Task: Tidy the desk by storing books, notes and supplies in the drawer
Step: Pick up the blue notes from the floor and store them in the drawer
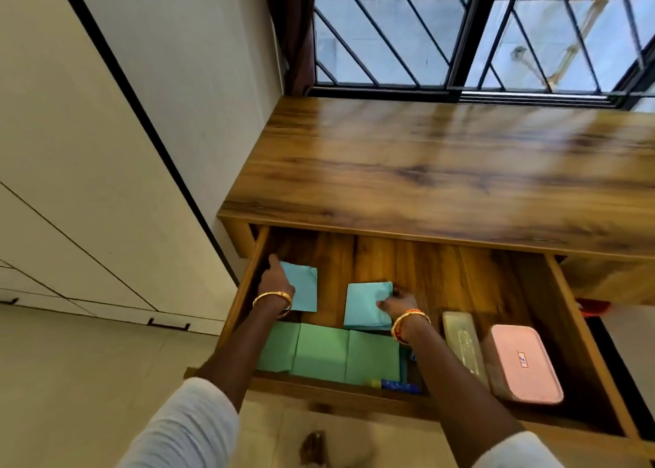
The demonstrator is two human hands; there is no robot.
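Head view, open drawer (584,329) — two blue books, three green, left hand (278,283) flat on one blue book (301,290), right hand (398,306) gripping the other (367,306).

Drawer (581,329) back half bare; books (320,352) and pink box (524,364) crowd the front; desk top (443,169) overhangs

Setting: room in a home, study corner. Evidence: wood-grain worktop (443,162) built in under a barred sliding window (478,31), dark curtain (296,24) at its left edge; cream built-in wardrobe doors (71,169) with dark handles on the adjoining wall; pale tiled floor (88,379); open drawer (574,311) holding notebooks and cases
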